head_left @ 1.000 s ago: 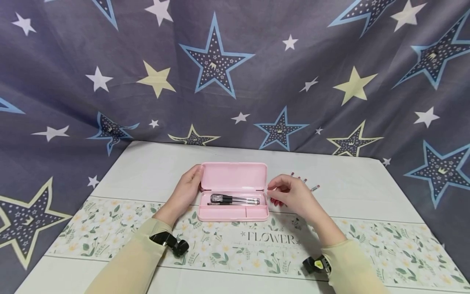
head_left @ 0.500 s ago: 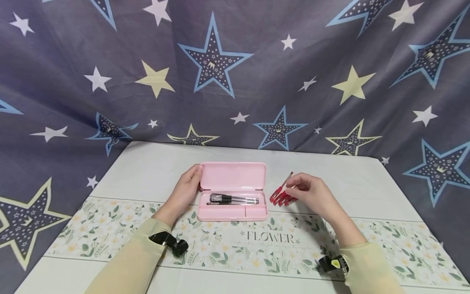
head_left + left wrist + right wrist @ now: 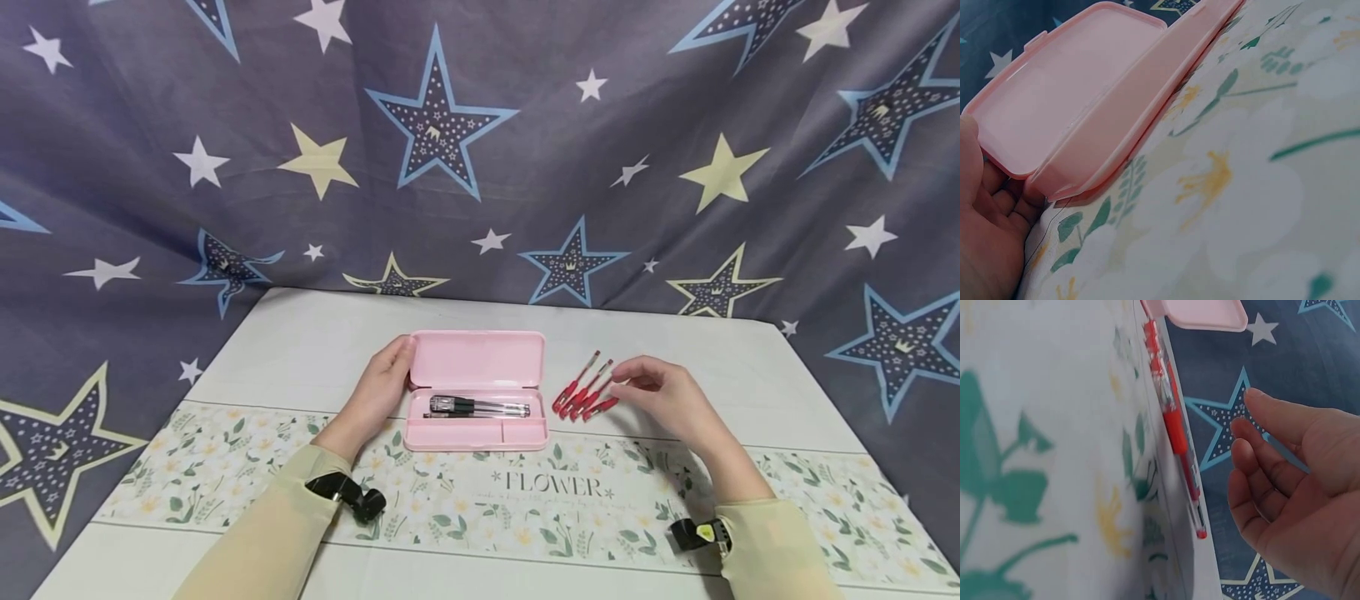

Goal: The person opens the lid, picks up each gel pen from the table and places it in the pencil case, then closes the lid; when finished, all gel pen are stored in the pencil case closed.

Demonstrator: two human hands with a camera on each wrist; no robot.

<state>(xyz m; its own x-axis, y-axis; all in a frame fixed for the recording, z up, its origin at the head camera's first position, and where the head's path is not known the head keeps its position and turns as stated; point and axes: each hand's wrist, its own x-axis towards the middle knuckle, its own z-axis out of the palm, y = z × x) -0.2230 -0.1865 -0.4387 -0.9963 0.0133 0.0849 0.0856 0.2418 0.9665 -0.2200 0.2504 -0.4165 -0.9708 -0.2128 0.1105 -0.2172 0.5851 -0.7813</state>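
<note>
A pink pencil case (image 3: 477, 361) lies open on the table, its lid raised at the back. Black-capped clear pens (image 3: 480, 407) rest in its rear compartment; the front compartments hold nothing. My left hand (image 3: 380, 385) grips the lid's left edge, thumb at the front and fingers behind, as the left wrist view also shows on the lid (image 3: 1066, 87). Right of the case, several red pens (image 3: 581, 392) lie side by side, slanted. Above the right end of that row is my right hand (image 3: 667, 400), loosely curled; the right wrist view shows nothing between its fingers (image 3: 1272, 462), beside a red pen (image 3: 1175, 431).
A white table (image 3: 337, 321) with a floral band reading FLOWER (image 3: 553, 485) carries everything. Behind it hangs a dark star-patterned curtain (image 3: 525, 167). Each wrist wears a black strap with a small camera (image 3: 367, 506).
My right hand has moved right from beside the case to the far end of the red pens, uncovering them. My left hand and the case have stayed put.
</note>
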